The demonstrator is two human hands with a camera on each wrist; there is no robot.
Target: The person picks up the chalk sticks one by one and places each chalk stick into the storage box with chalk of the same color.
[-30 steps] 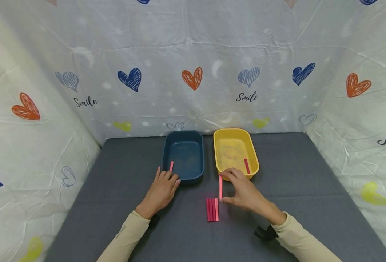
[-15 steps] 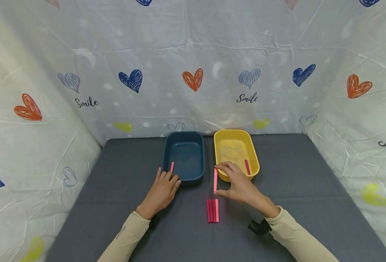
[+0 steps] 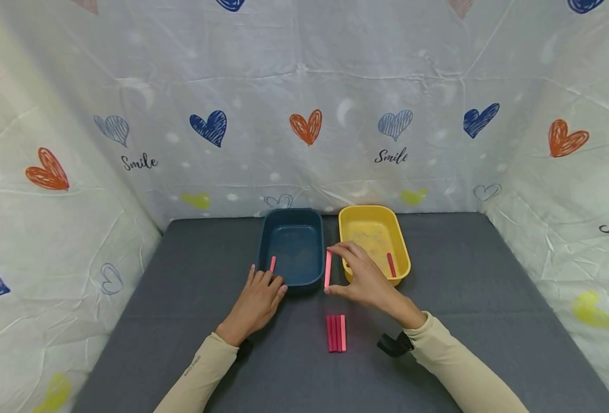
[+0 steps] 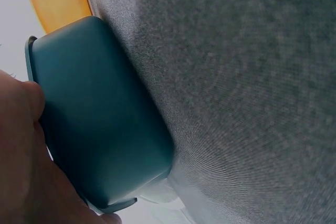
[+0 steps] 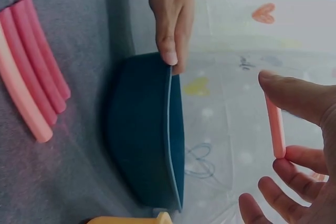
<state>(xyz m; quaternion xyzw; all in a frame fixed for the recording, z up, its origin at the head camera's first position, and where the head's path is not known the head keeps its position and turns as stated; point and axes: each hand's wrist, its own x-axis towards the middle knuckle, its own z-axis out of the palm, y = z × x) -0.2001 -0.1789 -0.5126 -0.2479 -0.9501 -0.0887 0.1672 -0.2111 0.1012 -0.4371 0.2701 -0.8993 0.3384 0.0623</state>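
My right hand (image 3: 364,279) holds a slim light pink stick (image 3: 328,269) by its two ends between thumb and finger, upright in the gap between the two tubs. In the right wrist view the stick (image 5: 275,127) is raised beside the dark blue tub (image 5: 139,129). My left hand (image 3: 255,301) grips the near left rim of that dark blue tub (image 3: 295,281), fingers bent over it. Inside, another light pink stick (image 3: 272,264) shows just past the fingers. A dark pink stick (image 3: 391,265) lies in the yellow tub (image 3: 373,211), partly behind my right hand.
Side by side on the grey cloth (image 3: 206,246), several sticks (image 3: 336,333) lie in a row, dark pink with a light pink one at the right. Both tubs stand near the back edge, before a white curtain (image 3: 263,63) printed with hearts.
My right hand has carried the light pink stick left and away from me, from in front of the yellow tub to beside the blue tub. The left hand has stayed at the rim.
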